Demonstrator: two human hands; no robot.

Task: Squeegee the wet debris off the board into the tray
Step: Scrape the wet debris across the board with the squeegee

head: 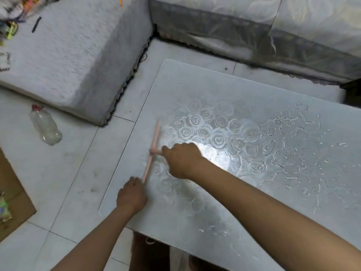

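Wet board [224,202]; right hand [180,159] grips squeegee [153,151]; left hand [131,196] curled beside blade.

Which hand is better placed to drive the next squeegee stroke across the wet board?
Right. The right hand grips the pink squeegee by its handle, blade on the board. The left hand only sits near the blade's near end.

No readable text, label, brand or number shows on anything here.
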